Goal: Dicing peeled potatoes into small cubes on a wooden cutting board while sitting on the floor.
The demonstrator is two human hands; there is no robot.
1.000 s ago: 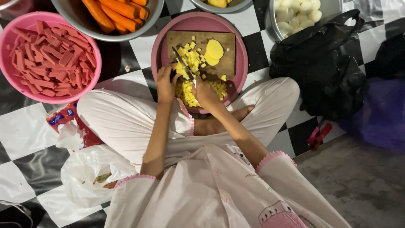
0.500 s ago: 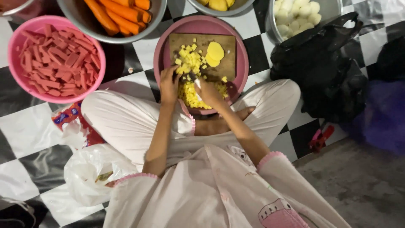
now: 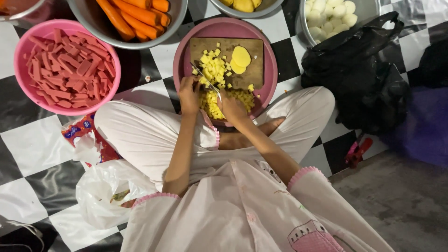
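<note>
I sit cross-legged on a checkered floor behind a pink basin point(image 3: 271, 70) that holds a wooden cutting board point(image 3: 252, 70). Diced yellow potato point(image 3: 212, 70) is heaped on the board, and more cubes lie in the basin below it point(image 3: 240, 97). Two potato slices point(image 3: 241, 58) rest near the board's middle. My right hand point(image 3: 232, 106) is shut on a knife point(image 3: 205, 78) whose blade angles up-left over the cubes. My left hand point(image 3: 189, 93) sits at the board's lower left edge, fingers curled by the diced potato.
A pink bowl of red sausage sticks point(image 3: 67, 70) stands at the left. A metal bowl of carrots point(image 3: 135, 18), a bowl of potatoes point(image 3: 245, 4) and a pot of white balls point(image 3: 329, 16) line the top. A black bag point(image 3: 359, 74) lies right; white plastic bags point(image 3: 105, 191) lie lower left.
My view has shifted slightly, so the bowls sit a little lower in the frame. Both hands stay at the board's lower edge with the knife working over the potato cubes.
</note>
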